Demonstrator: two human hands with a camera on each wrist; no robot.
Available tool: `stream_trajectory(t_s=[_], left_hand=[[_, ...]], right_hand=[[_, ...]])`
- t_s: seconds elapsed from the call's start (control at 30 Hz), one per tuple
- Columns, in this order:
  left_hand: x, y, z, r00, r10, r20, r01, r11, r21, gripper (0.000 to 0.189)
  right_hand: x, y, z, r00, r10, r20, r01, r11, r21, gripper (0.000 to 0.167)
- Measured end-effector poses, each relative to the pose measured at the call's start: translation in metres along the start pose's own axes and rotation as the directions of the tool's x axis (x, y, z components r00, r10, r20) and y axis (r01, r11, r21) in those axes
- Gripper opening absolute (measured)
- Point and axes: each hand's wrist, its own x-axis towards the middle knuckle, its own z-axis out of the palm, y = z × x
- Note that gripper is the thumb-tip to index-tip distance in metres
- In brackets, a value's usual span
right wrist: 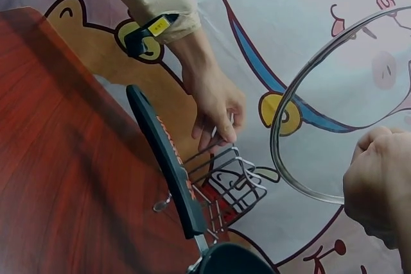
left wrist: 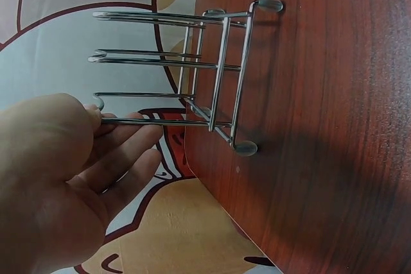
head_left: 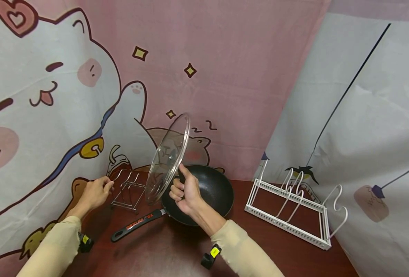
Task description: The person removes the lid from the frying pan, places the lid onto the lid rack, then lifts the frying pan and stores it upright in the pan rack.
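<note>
My left hand (head_left: pixel 95 193) pinches the top of an end loop of a small metal wire rack (left wrist: pixel 218 75), which stands on the table at the back left. In my right hand (head_left: pixel 188 191) a clear glass lid (head_left: pixel 168 157) with a metal rim is gripped on its knob side, tilted nearly upright. The knob itself is hidden by my fingers. Behind and below that hand sits a black wok (head_left: pixel 218 188) with its long handle (head_left: pixel 137 225) pointing to the front left. The right wrist view shows the lid's rim apart from the wire rack.
A white rack (head_left: pixel 287 209) with upright wire dividers stands on the right of the reddish-brown table (head_left: pixel 177 250). Behind the table hangs a printed cloth (head_left: pixel 232 88) with cartoon figures. The wok handle lies between the wire rack and the table's front.
</note>
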Motion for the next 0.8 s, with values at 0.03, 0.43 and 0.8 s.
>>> stream_trajectory(t_s=[0.03, 0.43, 0.8], left_hand=[[0.0, 0.0, 0.0, 1.0, -0.002, 0.003, 0.002, 1.0, -0.001, 0.028], [0.0, 0.0, -0.003, 1.0, -0.009, 0.013, 0.009, 1.0, 0.002, 0.029], [0.0, 0.001, -0.004, 1.0, -0.014, 0.017, 0.014, 1.0, 0.004, 0.027]], right_hand=[[0.0, 0.001, 0.001, 1.0, 0.001, 0.001, -0.001, 1.0, 0.004, 0.034], [0.006, 0.01, 0.012, 0.999, -0.005, -0.039, 0.005, 1.0, 0.015, 0.032], [0.011, 0.019, 0.025, 0.998, -0.004, -0.058, 0.004, 1.0, 0.002, 0.033]])
